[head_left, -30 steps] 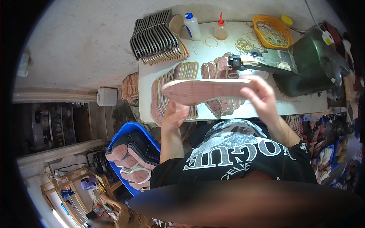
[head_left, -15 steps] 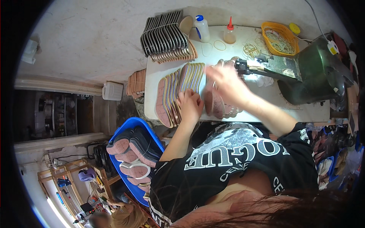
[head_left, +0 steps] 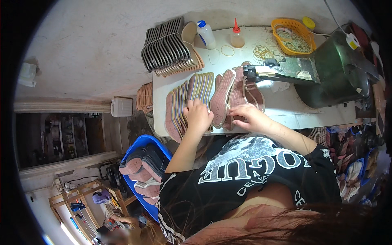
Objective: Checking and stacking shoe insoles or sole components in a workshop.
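A tightly packed row of insoles (head_left: pixel 175 112) with pink faces and yellow and blue edges stands on the white table. At its near right part, my left hand (head_left: pixel 199 117) is closed, with bent fingers gripping the near ends of the row. Just right of the row lie several pink insoles with pale rims, overlapping in a loose fan. My right hand (head_left: pixel 251 118) is at their near end, thumb and fingers bent around the heel of one pink insole (head_left: pixel 237 92). The far ends of the fan reach under the black head of a machine arm (head_left: pixel 281 72).
Behind are a tied stack of black soles (head_left: pixel 163 43), a blue-capped bottle (head_left: pixel 206 36), a red-tipped bottle (head_left: pixel 237 37) and a yellow basket (head_left: pixel 277 38) of rubber bands. A green machine body (head_left: pixel 326 77) occupies the right. A blue tub (head_left: pixel 126 179) of footwear parts stands lower left.
My right hand has come down from the far end of the pink insoles to their near end. The insoles now lie more fanned out. My left hand stays on the row.
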Action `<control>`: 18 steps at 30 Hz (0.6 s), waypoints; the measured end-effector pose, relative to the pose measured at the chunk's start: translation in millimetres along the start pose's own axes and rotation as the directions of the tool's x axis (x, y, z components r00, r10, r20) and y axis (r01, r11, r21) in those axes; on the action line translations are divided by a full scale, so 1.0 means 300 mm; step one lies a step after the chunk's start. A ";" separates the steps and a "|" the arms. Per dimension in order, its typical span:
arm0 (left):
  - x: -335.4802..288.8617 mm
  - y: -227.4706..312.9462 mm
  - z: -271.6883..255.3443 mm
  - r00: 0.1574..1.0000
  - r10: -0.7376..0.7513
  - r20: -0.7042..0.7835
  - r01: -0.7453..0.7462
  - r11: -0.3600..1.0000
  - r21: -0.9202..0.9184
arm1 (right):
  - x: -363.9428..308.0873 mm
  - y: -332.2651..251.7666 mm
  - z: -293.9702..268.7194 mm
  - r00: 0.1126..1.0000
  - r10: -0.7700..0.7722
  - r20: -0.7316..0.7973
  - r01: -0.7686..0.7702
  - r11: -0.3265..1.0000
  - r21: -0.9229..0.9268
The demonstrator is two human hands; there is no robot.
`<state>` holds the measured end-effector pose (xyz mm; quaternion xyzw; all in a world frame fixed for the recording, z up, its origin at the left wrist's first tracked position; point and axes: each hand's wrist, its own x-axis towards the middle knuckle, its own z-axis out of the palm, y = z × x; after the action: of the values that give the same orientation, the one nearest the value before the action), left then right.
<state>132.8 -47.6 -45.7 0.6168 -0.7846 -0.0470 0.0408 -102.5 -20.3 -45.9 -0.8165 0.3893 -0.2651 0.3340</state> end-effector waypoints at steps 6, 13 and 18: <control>0.006 0.014 -0.014 0.977 -0.016 -0.214 -0.028 0.979 -0.201 | -0.011 -0.015 0.003 0.999 0.006 0.046 -0.014 0.987 0.161; -0.001 0.077 -0.021 0.998 0.005 -0.066 -0.002 0.999 0.049 | 0.005 -0.008 0.057 0.966 0.052 0.252 -0.139 0.929 0.343; 0.005 0.073 0.022 0.996 0.074 -0.056 -0.071 0.997 0.043 | -0.024 -0.007 0.071 0.937 0.078 0.342 -0.161 0.961 0.223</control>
<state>110.5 -43.7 -49.4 0.5897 -0.8058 -0.0118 0.0526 -90.8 -6.2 -59.1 -0.7758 0.3409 -0.1503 0.5092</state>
